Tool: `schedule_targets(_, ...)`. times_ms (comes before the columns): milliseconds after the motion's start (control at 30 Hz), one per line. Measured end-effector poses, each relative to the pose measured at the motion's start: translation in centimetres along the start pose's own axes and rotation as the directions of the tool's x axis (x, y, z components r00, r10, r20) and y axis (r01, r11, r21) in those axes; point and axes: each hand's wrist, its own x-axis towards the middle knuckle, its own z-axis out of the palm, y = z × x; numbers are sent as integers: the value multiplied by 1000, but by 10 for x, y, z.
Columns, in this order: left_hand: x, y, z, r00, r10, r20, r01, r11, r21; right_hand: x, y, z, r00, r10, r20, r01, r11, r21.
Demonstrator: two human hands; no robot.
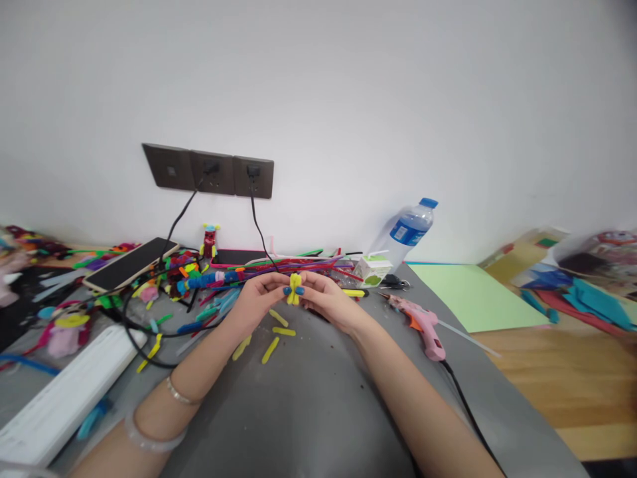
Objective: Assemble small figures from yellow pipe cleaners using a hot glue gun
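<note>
Between the fingertips of both hands is a small yellow piece of bent pipe cleaner (294, 290), held up over the grey table. My left hand (261, 295) pinches it from the left, thumb and fingers closed. From the right, my right hand (326, 299) grips the same piece, with its thumb against it. Several short yellow pipe cleaner lengths (270, 350) lie on the table just below, close to my left wrist. The fingers partly hide the held piece, so its full shape is unclear.
A pink glue gun (423, 325) lies right, its cord trailing forward. Behind stand a water bottle (411, 229) and small carton (373, 270). At left are a phone (130, 264), a white power strip (74, 392), black cables and colourful pipe cleaner figures (67, 328). Green paper (472, 295) lies far right.
</note>
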Motion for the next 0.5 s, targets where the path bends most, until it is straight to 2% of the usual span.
schedule_targets(500, -1, 0, 1, 1000, 4, -27, -4, 1000, -12, 0, -1, 2, 1000, -15, -1, 15, 1000, 4)
